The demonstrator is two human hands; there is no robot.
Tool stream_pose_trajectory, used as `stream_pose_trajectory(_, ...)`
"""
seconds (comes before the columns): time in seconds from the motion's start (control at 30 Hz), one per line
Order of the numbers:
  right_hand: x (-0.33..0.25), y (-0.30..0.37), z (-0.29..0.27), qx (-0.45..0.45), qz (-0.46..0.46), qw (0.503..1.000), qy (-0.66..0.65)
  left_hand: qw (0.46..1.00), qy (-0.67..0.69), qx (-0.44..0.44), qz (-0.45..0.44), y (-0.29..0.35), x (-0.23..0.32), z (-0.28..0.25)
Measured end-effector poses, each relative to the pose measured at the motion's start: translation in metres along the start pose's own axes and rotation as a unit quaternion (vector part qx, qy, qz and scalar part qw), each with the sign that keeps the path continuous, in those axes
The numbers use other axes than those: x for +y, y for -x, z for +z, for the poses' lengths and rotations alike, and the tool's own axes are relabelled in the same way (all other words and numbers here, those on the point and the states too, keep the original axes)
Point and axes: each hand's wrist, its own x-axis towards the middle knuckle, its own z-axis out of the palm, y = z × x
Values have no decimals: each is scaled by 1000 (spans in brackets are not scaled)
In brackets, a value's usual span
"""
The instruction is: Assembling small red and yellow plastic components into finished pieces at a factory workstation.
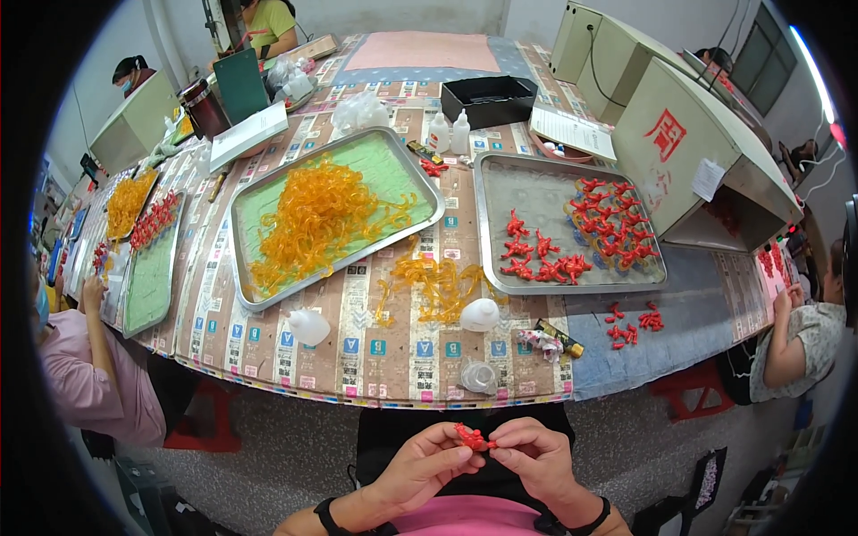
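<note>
My left hand and my right hand meet over my lap, below the table edge, both pinching one small red plastic piece between their fingertips. On the table ahead, a metal tray holds many similar red pieces. A second metal tray with a green liner carries a heap of translucent orange strips. More orange strips lie loose on the table between the trays.
Two white squeeze bottles lie near the table edge, with a clear round lid and loose red pieces. A beige box stands at the right. Other people sit left and right; red stools below.
</note>
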Motion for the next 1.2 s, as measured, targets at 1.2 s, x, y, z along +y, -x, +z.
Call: stream_pose_trajectory(1.2,-10,-5,-17,-119,21,991,53,999,-26,0,-32,1,0,-8)
